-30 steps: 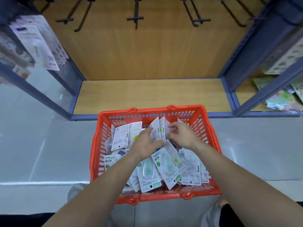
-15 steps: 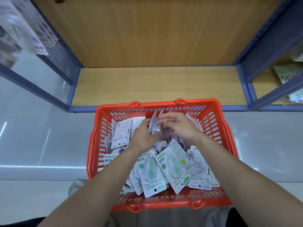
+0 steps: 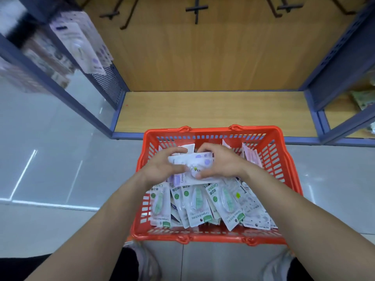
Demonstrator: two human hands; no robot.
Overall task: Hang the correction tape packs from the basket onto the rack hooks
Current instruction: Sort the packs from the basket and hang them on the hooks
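An orange plastic basket [image 3: 269, 157] stands on the floor in front of me, full of correction tape packs [image 3: 197, 201], green ones toward me. Above its middle, my left hand [image 3: 162, 166] and my right hand [image 3: 222, 162] together grip a small bundle of purple packs [image 3: 194, 169] lying flat, fingers curled over its far edge and thumbs on its near side. Black rack hooks [image 3: 195, 9] stick out of the wooden back panel at the top of the view, bare.
A low wooden shelf [image 3: 213, 112] with blue metal framing lies just beyond the basket. Purple packs [image 3: 81, 39] hang on the left side of the rack, and more goods [image 3: 363, 100] sit in the right bay. My shoes [image 3: 142, 260] are under the basket's near edge.
Both hands have gathered the purple packs into a flat bundle and lifted it slightly above the pile. My head tilted up, so the hooks are in view again.
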